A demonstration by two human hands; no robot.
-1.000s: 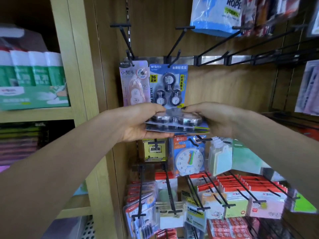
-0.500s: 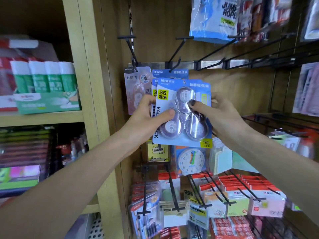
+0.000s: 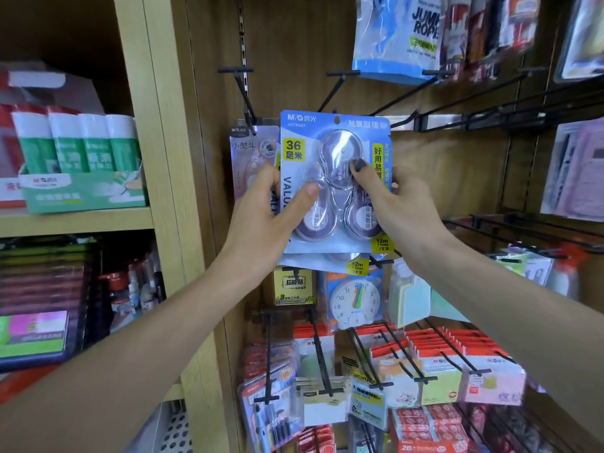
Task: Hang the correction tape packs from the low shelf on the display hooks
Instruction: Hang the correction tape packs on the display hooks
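A blue correction tape pack [image 3: 333, 152] with three clear blisters stands upright in front of the wooden display wall. My left hand [image 3: 261, 214] grips its left edge, thumb on the lower left blister. My right hand [image 3: 402, 204] grips its right edge, thumb on the top blister. The pack's hang hole sits just below a black display hook [image 3: 333, 89]. Behind it another blue pack [image 3: 346, 263] shows at the bottom edge. A pink correction tape pack [image 3: 251, 152] hangs on the hook [image 3: 243, 89] to the left.
Several bare black hooks [image 3: 490, 93] run along the rail to the right. Jump rope packs [image 3: 398, 37] hang above. Below hang a toy clock card [image 3: 354, 302], sticky notes [image 3: 441, 371] and pens. A wooden post [image 3: 157, 191] divides off shelves holding green glue sticks [image 3: 78, 145].
The pack was flat at waist of the wall, then tilted upright. Both hands have lifted it higher and closer to the hook, covering the pack that hangs there.
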